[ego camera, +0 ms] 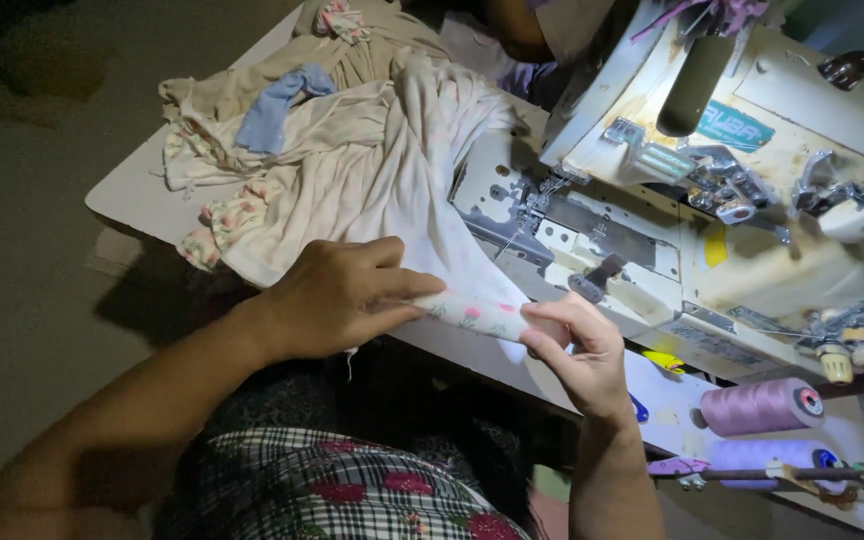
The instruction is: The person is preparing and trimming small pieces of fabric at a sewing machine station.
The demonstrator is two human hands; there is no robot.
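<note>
A cream garment with small pink flower print [372,160] lies heaped on the sewing table, one edge drawn toward me. My left hand [337,295] pinches that edge from the left, fingers closed on the cloth. My right hand [577,350] grips the same rolled, flower-printed hem [477,315] from the right, thumb and fingers around it. Both hands hold the hem stretched just in front of the sewing machine's needle area [537,200]. A blue scrap of fabric [277,105] rests on top of the heap.
The off-white industrial sewing machine [752,180] fills the right side of the white table [127,195]. Two lilac thread spools [757,405] lie at the right front edge. Dark floor lies to the left. My checked, flowered clothing [332,485] shows below.
</note>
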